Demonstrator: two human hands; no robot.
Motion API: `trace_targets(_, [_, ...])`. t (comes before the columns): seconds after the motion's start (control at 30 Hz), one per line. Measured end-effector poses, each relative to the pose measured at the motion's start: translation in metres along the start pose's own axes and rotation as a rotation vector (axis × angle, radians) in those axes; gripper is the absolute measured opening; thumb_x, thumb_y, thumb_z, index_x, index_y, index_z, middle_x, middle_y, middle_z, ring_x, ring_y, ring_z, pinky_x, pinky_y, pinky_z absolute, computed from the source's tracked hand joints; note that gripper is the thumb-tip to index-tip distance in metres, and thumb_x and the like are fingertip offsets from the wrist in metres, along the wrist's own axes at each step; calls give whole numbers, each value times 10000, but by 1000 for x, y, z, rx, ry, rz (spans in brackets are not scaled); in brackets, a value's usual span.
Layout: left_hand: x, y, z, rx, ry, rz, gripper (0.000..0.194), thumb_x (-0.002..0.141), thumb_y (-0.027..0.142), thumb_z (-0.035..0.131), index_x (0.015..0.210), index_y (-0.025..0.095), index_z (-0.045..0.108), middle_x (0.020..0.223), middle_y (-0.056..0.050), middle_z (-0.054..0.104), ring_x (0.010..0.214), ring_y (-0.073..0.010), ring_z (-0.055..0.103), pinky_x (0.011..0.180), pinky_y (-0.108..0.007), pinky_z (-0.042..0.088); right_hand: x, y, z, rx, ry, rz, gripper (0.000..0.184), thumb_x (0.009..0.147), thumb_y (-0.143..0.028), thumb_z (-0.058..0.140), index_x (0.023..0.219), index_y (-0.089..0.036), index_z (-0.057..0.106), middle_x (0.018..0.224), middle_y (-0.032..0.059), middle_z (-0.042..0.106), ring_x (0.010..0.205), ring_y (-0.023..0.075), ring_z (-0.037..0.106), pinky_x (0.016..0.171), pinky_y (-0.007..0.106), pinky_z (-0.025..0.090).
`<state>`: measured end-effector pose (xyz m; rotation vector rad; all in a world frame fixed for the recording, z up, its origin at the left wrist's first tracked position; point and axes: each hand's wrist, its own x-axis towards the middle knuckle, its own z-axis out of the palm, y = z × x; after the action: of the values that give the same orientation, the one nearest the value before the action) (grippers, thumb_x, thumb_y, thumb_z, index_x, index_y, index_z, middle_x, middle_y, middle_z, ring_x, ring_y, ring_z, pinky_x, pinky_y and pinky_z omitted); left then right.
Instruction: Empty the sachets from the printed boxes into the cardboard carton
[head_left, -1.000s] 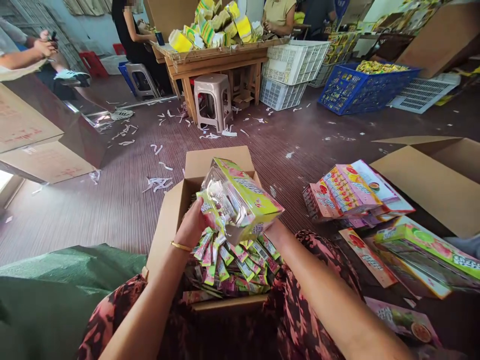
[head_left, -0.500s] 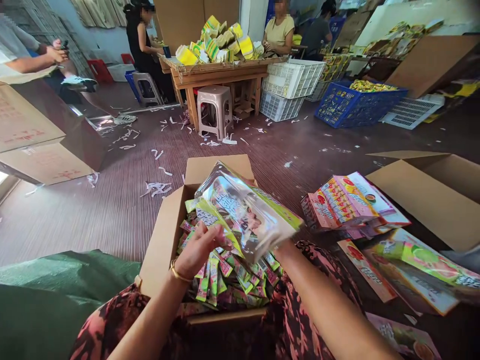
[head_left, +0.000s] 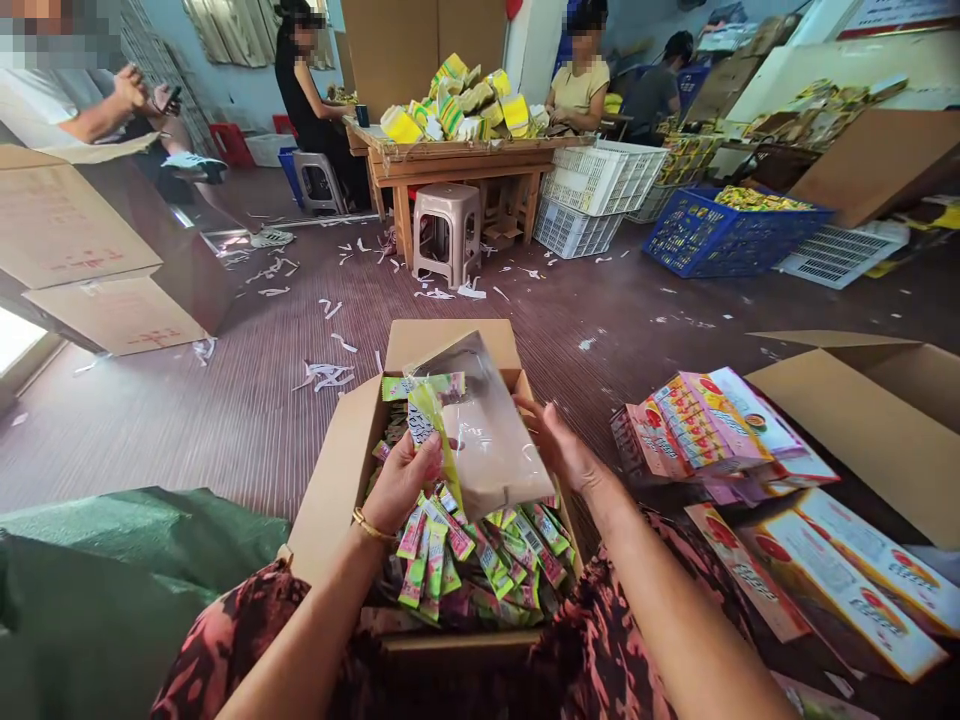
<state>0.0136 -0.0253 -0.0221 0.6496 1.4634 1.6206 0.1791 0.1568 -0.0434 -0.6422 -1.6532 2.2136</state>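
Observation:
My left hand [head_left: 409, 480] is closed on the green-yellow printed side of a clear plastic box [head_left: 495, 435]. The box is tilted over an open carton [head_left: 326, 485] between my knees. To the right of the clear box, my right hand [head_left: 566, 450] has its fingers spread near the box's edge; whether the fingertips touch it I cannot tell. Many small green and pink stick sachets [head_left: 514, 560] lie loose in the carton. One green sachet [head_left: 446, 385] lies across the back, near the top of the clear box.
Pink printed boxes [head_left: 694, 420] and flat orange-white cartons [head_left: 847, 590] lie at right beside another open carton [head_left: 840, 400]. A green sack [head_left: 142, 560] is at left. Ahead are paper scraps, a stool [head_left: 448, 225], crates [head_left: 731, 230], and people at a table [head_left: 457, 165].
My right hand has come out from under the clear box and opened at its right. The box has turned, showing a plain clear face. The green printed carton at right is gone from view.

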Motion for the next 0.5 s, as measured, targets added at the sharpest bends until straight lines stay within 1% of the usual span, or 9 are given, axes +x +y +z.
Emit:
trace_targets(0.1, [3, 0, 0, -2, -5, -15, 617, 828, 610, 607, 1220, 144, 507, 798, -10, 613, 502, -66, 383, 401, -185, 345, -2, 5, -2, -214, -59, -38, 891, 787, -721, 619, 1524, -341, 290, 1565, 44, 356, 1429, 286, 350, 1174, 478, 289])
trace_targets(0.17, [4, -2, 1, 24, -2, -23, 682, 819, 610, 622, 1297, 149, 469, 883, -42, 664, 502, -62, 384, 422, -189, 359, -2, 9, 1, -366, -51, -78, 917, 781, -630, 697, 1535, -350, 258, 1600, 31, 280, 1464, 278, 279, 1206, 478, 218])
trace_targets(0.23, [6, -4, -1, 24, 12, -49, 705, 808, 629, 625, 1300, 143, 484, 970, -82, 688, 548, -84, 474, 496, -224, 450, 0, 11, 5, -433, 0, -113, 858, 813, -572, 694, 1530, -354, 277, 1597, 26, 286, 1457, 269, 297, 1209, 478, 217])
trace_targets(0.3, [9, -6, -6, -68, 34, -64, 685, 812, 658, 598, 1249, 133, 547, 1016, -117, 696, 683, -155, 601, 640, -300, 540, 1, 11, 8, -395, 29, -140, 778, 846, -544, 666, 1515, -362, 313, 1591, 13, 301, 1443, 260, 326, 1202, 476, 244])
trace_targets(0.33, [12, -6, -9, -151, 32, -63, 664, 821, 668, 574, 1223, 140, 577, 1036, -127, 697, 788, -202, 644, 720, -340, 560, 1, 11, 9, -346, 23, -144, 746, 860, -534, 652, 1510, -369, 324, 1588, 6, 307, 1439, 258, 334, 1196, 478, 262])
trace_targets(0.37, [15, -6, -12, -244, 13, -60, 628, 833, 662, 559, 1198, 153, 603, 1058, -128, 697, 895, -241, 659, 790, -369, 562, 1, 11, 9, -298, 21, -145, 728, 863, -526, 650, 1503, -373, 337, 1583, 1, 318, 1435, 260, 341, 1192, 484, 273])
trace_targets(0.4, [17, -5, -15, -337, -11, -53, 576, 841, 635, 565, 1170, 166, 625, 1070, -121, 698, 971, -263, 656, 841, -385, 556, 1, 12, 9, -268, 20, -144, 720, 858, -522, 657, 1495, -372, 355, 1577, 0, 332, 1434, 265, 342, 1194, 492, 271])
trace_targets(0.47, [20, -3, -19, -492, -52, -60, 455, 850, 526, 600, 1147, 183, 641, 1092, -97, 700, 1068, -278, 641, 926, -408, 534, 0, 13, 10, -275, 32, -142, 712, 838, -523, 682, 1472, -363, 402, 1554, 7, 373, 1434, 277, 341, 1206, 513, 240])
trace_targets(0.5, [21, -1, -20, -552, -53, -86, 416, 845, 471, 612, 1141, 181, 644, 1103, -89, 699, 1099, -281, 633, 958, -419, 522, -1, 14, 11, -303, 41, -144, 710, 824, -528, 695, 1459, -358, 427, 1540, 10, 396, 1431, 282, 345, 1212, 525, 218])
